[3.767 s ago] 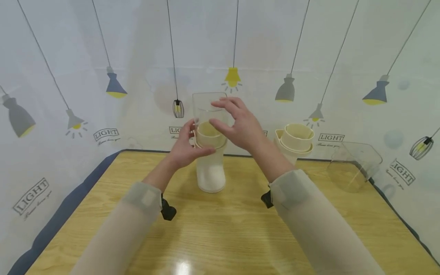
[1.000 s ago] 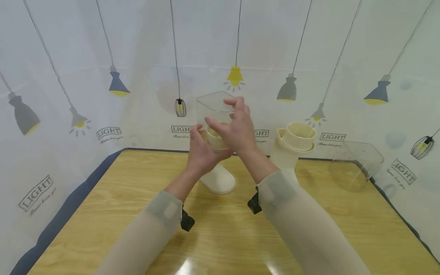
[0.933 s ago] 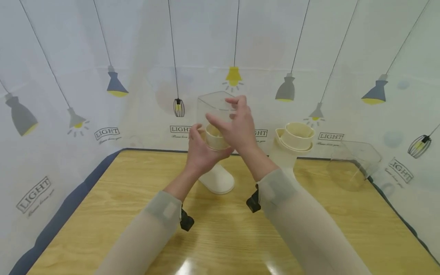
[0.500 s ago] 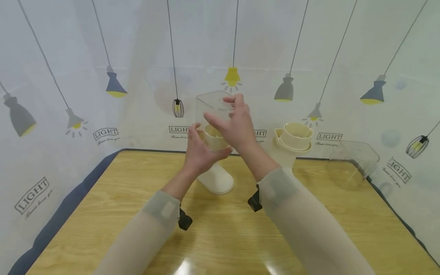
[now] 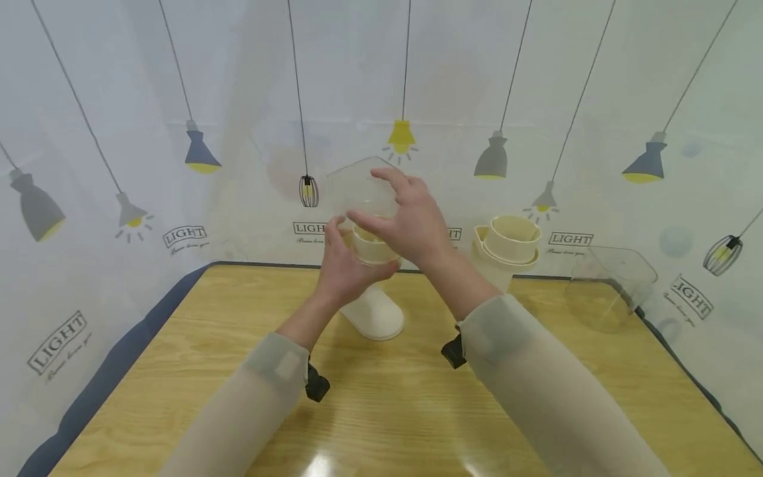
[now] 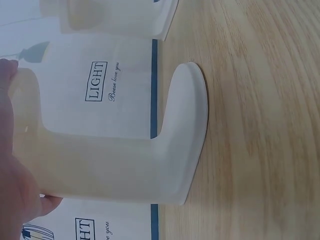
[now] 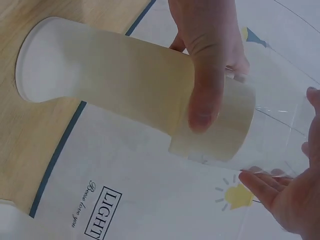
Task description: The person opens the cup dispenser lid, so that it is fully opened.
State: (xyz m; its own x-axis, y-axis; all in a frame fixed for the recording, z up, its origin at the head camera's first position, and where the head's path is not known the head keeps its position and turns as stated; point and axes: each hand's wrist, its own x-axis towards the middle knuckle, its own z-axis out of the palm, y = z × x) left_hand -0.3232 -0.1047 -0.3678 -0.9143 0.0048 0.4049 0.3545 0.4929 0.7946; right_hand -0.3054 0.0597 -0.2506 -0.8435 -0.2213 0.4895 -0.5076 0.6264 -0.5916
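In the head view a cream plastic stand with a long rounded foot stands upright on the table. My left hand grips it around its top, thumb at the near side below the round collar. Over this collar sits a clear, open-topped plastic container with angular sides. My right hand holds the container from the right, thumb and fingers spread around its wall. The right wrist view shows the left thumb pressing at the collar, where the clear wall meets the cream part.
A second cream stand with a round collar and a pointed lip is at the back right. Another clear container lies farther right by the table's edge. Behind the wooden table hangs a lamp-printed cloth.
Since the earliest frame the stand's foot has swung to the right, with the left hand now lower on its top. In the last half second the right hand has turned the clear container slightly.
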